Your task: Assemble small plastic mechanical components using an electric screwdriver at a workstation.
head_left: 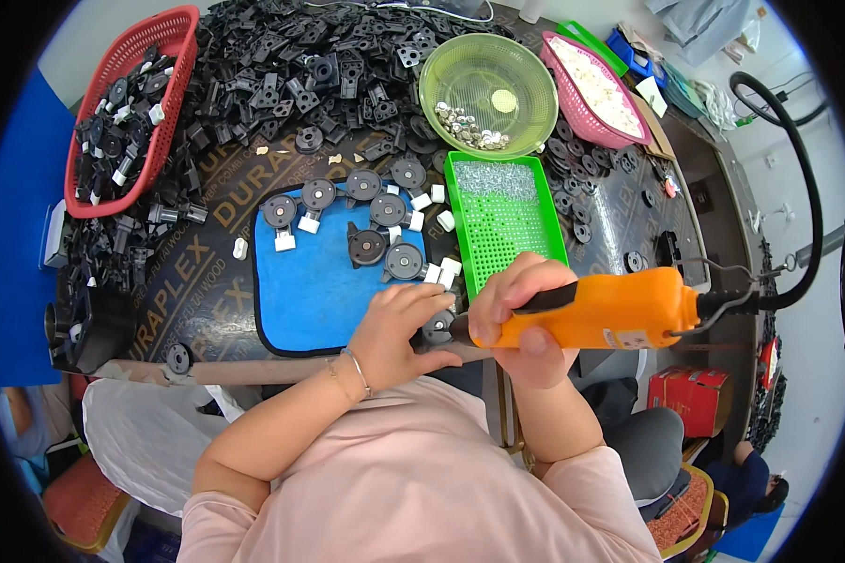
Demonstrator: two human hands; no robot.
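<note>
Orange power screwdriver [610, 308] sits wrapped in my right hand [539, 358]; my left hand [396, 327], thumb spread, curves over the black wheel [437, 327] between them, though I can't tell whether it grips. If loosely held, the wheel could twist, I'd judge, and the tip [460, 328] slip.

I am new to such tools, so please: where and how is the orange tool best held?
The orange tool probably suits a grip around its thick front half, from the near side: it lies crosswise, nose pointing left, with the black cord at its right end. The right hand holds it there.
</note>
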